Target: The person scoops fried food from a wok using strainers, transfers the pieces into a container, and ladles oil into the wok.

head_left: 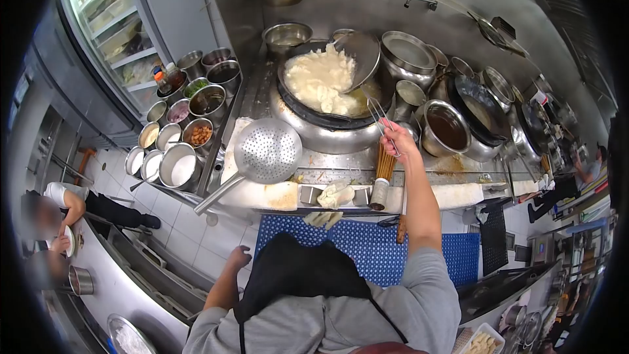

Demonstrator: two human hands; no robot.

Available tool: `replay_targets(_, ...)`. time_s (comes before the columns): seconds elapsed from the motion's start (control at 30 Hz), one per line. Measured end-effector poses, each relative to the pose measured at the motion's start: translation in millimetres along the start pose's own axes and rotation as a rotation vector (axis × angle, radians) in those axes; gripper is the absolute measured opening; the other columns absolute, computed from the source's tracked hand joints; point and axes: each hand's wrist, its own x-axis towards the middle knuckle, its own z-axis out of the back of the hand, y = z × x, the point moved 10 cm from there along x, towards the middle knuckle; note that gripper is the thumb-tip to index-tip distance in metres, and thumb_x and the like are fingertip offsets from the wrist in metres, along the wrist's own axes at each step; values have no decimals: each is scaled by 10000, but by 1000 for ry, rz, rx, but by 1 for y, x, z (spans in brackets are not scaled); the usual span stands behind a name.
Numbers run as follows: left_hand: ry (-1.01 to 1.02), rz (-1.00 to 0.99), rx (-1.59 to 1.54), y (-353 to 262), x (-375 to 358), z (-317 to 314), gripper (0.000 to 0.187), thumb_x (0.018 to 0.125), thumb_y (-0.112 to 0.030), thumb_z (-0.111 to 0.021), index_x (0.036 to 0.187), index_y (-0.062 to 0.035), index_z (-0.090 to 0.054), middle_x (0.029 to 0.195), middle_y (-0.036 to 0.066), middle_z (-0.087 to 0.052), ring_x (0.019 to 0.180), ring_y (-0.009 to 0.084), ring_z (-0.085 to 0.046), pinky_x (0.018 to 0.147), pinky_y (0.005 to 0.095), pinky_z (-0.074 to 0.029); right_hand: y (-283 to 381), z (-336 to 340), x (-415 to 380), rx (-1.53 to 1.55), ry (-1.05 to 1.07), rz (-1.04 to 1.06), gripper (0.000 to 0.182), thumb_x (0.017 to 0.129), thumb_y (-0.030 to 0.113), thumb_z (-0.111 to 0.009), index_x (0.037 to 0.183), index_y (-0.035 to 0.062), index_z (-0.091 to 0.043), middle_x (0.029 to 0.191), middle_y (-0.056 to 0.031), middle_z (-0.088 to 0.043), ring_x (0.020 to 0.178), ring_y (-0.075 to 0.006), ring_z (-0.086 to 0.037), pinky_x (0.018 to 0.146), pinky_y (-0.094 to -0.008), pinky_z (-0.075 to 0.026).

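Note:
My right hand grips metal tongs, whose tips point toward the wok's right edge. Pale, lumpy white food fills much of the dark wok, which sits over a steel burner ring. Low beside my body hangs my left hand, its fingers loosely curled, with nothing seen in it. A large perforated skimmer lies on the counter left of the wok, its handle over the front edge. Below my right hand stands a bamboo wok brush.
Steel pots of ingredients crowd the left side. A pot of brown liquid and a second wok stand right. A crumpled cloth lies at the front edge. A co-worker is at the left counter, another person far right.

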Motion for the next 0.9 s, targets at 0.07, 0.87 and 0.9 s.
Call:
replay_targets(0.07, -11, -158, 11, -29, 5, -4, 445, 711, -89, -621, 1151, -30, -620, 778, 171, -680, 684, 227, -673, 634, 339, -532, 11, -3, -19, -108, -55, 39, 370, 955, 155, -507, 1324, 181, -493, 646, -16, -522, 426, -57, -380, 349, -200, -248)
replay_targets(0.87, -876, -863, 48, -265, -163, 272, 330, 757, 13, -589, 1087, 3, -604, 948, 179, -575, 885, 332, -553, 793, 412, -448, 58, -78, -129, -399, -349, 332, 388, 914, 83, -550, 1298, 143, -564, 664, 23, -542, 494, -39, -432, 413, -205, -300)
replay_targets(0.9, -914, -866, 121, -265, -163, 269, 336, 757, 4, -587, 1093, 3, -600, 976, 194, -580, 926, 357, -552, 823, 432, -442, 53, -73, -127, -359, -352, 293, 393, 917, 101, -549, 1306, 160, -554, 658, 20, -541, 467, -34, -412, 390, -199, -274)
